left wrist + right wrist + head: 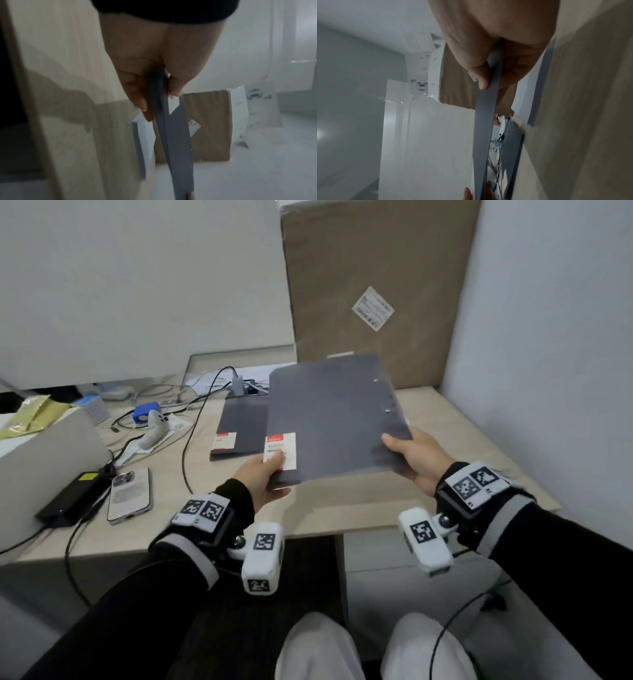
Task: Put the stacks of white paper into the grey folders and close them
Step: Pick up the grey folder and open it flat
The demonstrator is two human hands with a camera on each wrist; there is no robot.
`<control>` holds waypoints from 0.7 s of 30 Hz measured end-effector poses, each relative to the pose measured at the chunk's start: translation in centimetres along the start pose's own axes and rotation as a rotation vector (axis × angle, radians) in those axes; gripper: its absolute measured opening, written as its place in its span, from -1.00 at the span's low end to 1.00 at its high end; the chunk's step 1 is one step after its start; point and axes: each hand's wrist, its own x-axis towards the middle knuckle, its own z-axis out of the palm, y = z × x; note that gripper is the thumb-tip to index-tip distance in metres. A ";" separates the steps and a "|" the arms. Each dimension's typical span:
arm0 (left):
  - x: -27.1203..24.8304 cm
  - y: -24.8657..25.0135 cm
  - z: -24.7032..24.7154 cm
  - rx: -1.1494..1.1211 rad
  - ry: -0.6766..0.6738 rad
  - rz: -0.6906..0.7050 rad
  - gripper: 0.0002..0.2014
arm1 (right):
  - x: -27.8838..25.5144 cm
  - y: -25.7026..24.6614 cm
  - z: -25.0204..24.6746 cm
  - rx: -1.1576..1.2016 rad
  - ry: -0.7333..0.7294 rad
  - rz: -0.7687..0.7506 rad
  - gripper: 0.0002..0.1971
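Both hands up over the desk (342, 515), carrying one closed grey folder (329, 419) clear of the surface. Left hand (262, 479) pinches the near-left corner, thumb on the white label (281, 451); right hand (416, 462) grips the near-right corner, thumb on top, fingers beneath. Held folder tilts up toward 12 o'clock. Second grey folder (239, 428) lies flat on the desk at about 10 o'clock from the held one, partly beneath it. Phone (129, 495) at 9 o'clock, brown box (376, 282) at 12.
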 end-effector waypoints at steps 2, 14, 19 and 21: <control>-0.8 -1.3 2.3 0.139 -0.038 -0.054 -0.80 | -1.9 0.9 -3.0 -0.013 0.058 0.025 -0.77; -5.9 -7.7 13.5 1.128 -0.186 0.105 -0.28 | -11.9 5.0 -15.8 -0.302 0.247 0.216 -0.67; -8.0 -7.0 15.9 1.329 -0.328 0.197 -0.40 | -14.4 3.7 -16.4 -0.485 0.229 0.092 -0.63; -8.4 -6.6 16.2 1.279 -0.347 0.170 -0.37 | -15.4 2.9 -16.4 -0.463 0.230 0.031 -0.63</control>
